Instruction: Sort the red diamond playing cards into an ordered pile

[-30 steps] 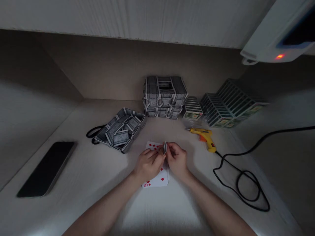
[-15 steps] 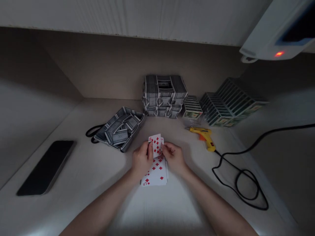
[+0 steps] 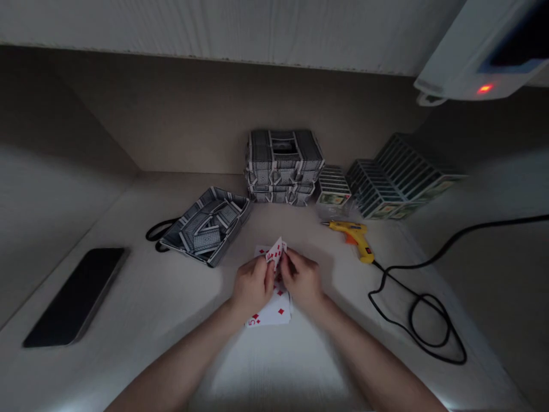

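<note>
Between my two hands a red diamond playing card (image 3: 275,252) is held up, tilted and looking bent. My left hand (image 3: 254,281) is closed on its left side. The fingers of my right hand (image 3: 301,276) pinch its right edge. Under my hands more playing cards (image 3: 274,313) lie face up on the table, a five of diamonds showing at the front. To the left of my hands stands an open tray (image 3: 211,261) made of patterned cards, with loose cards (image 3: 206,239) inside it.
A black phone (image 3: 77,297) lies at the left. Boxes made of cards (image 3: 283,166) are stacked at the back, beside packed card decks (image 3: 386,186). At the right are a yellow glue gun (image 3: 358,236) and its black cable (image 3: 412,337). A white device (image 3: 467,80) hangs upper right.
The card has turned from nearly flat-facing to a tilted, bent position. My left hand has rotated and moved slightly to the right, closer to my right hand.
</note>
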Demonstrator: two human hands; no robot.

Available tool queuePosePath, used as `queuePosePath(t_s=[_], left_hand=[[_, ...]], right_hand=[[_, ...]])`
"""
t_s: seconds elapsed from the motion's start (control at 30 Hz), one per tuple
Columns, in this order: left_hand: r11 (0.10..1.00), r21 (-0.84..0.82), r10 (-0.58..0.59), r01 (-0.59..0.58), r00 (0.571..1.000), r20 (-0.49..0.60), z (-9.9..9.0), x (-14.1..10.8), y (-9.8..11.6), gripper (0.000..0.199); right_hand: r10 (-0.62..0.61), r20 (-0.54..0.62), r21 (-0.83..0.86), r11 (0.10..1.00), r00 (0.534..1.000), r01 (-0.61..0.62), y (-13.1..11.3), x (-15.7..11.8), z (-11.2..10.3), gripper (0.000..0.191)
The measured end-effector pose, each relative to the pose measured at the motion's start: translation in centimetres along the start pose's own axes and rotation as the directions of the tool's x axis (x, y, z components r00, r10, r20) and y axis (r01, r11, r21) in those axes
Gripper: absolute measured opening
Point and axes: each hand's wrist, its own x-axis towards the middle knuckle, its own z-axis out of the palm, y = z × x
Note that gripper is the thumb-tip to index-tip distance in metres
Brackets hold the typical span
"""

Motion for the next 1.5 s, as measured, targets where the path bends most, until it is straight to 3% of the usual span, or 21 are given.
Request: queuePosePath(t_s=[0.13, 0.27, 0.4, 0.5, 0.7, 0.87, 1.0, 1.13, 1.27, 1.5], left_hand=[[0.992, 0.021, -0.122, 0.123, 0.992, -0.036, 0.0, 0.2, -0.6, 0.021], [0.989, 0.008, -0.15, 0.15, 0.988, -0.042, -0.1, 0.3, -0.9, 0.023], [0.987, -0.023, -0.158, 0.158, 0.987, -0.029, -0.1, 0.3, -0.8, 0.024], [0.988, -0.061, -0.14, 0.139, 0.99, -0.011, 0.0, 0.2, -0.4, 0.023], [0.995, -0.093, -0.047, 0.048, 0.999, 0.015, 0.4, -0.1, 0.2, 0.022], [0.989, -0.069, -0.13, 0.132, 0.991, 0.04, 0.5, 0.0, -0.1, 0.019], [0.977, -0.049, -0.205, 0.206, 0.978, 0.03, 0.2, 0.3, -0.4, 0.019], [0.981, -0.037, -0.189, 0.19, 0.981, 0.035, -0.1, 0.5, -0.6, 0.02], [0.987, -0.047, -0.154, 0.155, 0.988, 0.035, 0.0, 0.3, -0.6, 0.02], [0.987, -0.068, -0.141, 0.143, 0.989, 0.04, 0.6, 0.1, -0.2, 0.019]], right_hand=[[0.097, 0.066, 0.273, 0.955, 0.993, -0.111, -0.1, 0.7, -0.3, 0.022], [0.131, 0.111, 0.343, 0.925, 0.985, -0.161, 0.3, 1.1, -0.4, 0.02], [0.073, 0.077, 0.253, 0.963, 0.994, -0.091, 0.7, 1.1, -0.3, 0.02], [-0.004, 0.046, 0.096, 0.995, 0.999, 0.0, 0.8, 0.9, -0.3, 0.02], [-0.072, -0.034, -0.202, 0.977, 0.997, 0.064, 0.5, 0.6, -0.5, 0.021], [-0.029, -0.081, -0.085, 0.996, 0.996, 0.022, 0.9, 0.7, -0.3, 0.02], [0.059, -0.029, 0.119, 0.991, 0.998, -0.055, 1.3, 1.1, -0.1, 0.019], [0.041, 0.05, 0.209, 0.977, 0.998, -0.051, 1.5, 1.6, -0.4, 0.019], [0.002, 0.064, 0.156, 0.988, 0.998, -0.012, 1.7, 1.6, -0.4, 0.018], [-0.013, -0.022, -0.107, 0.994, 1.0, 0.01, 0.9, 0.9, 0.0, 0.013]])
